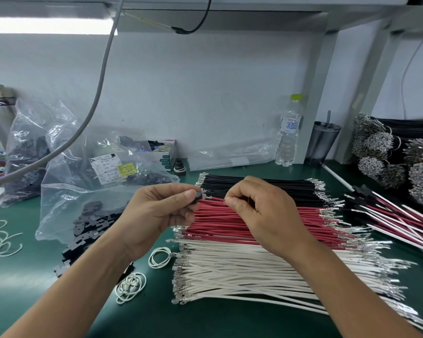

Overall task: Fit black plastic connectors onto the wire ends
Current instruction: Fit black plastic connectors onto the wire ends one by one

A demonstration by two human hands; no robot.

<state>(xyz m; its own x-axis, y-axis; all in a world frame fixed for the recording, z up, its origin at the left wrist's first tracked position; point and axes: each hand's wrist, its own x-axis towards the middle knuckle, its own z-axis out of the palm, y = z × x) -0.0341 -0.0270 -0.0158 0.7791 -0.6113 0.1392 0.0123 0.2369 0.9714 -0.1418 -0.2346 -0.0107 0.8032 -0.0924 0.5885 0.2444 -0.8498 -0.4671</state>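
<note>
My left hand [160, 211] pinches a small black connector [197, 197] between thumb and forefinger above the wire piles. My right hand [257, 211] pinches a wire close to its metal terminal [208, 196], whose tip sits right at the connector. Below the hands lie three flat piles of cut wires with crimped ends: black wires [259, 185], red wires [230, 228] and white wires [249, 272]. Loose black connectors [88, 230] spill from a clear plastic bag [83, 191] on the left.
Finished wire sets [396, 215] lie at the right, with bundles of terminals [381, 147] behind them. White rubber bands [159, 257] lie on the green mat. A water bottle [289, 132], a tumbler [324, 140] and a small box [166, 152] stand along the back wall.
</note>
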